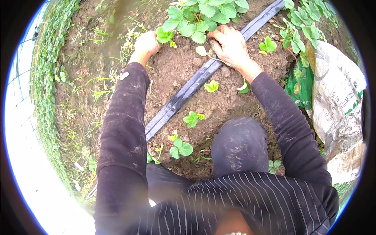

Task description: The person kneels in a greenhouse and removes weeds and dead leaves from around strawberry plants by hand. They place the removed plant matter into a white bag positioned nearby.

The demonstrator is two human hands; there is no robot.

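A leafy strawberry plant (202, 17) grows at the top of the view, on a bed of brown soil (179, 67). My left hand (147, 44) is at its left, beside a small bright green leaf (165, 35); the fingers are curled and their tips hidden, so a hold cannot be made out. On the other side my right hand (230, 45) reaches to the plant's lower leaves with bent fingers. Under its thumb lie a pale dried leaf (201, 50) and a thin stem. Whether the fingers grip anything is unclear.
A black drip tape (188, 85) runs diagonally across the bed, passing under my right hand. Small strawberry seedlings (191, 119) dot the soil nearer my knee (239, 147). A white printed sack (332, 88) stands at the right. Weeds (100, 92) grow along the left.
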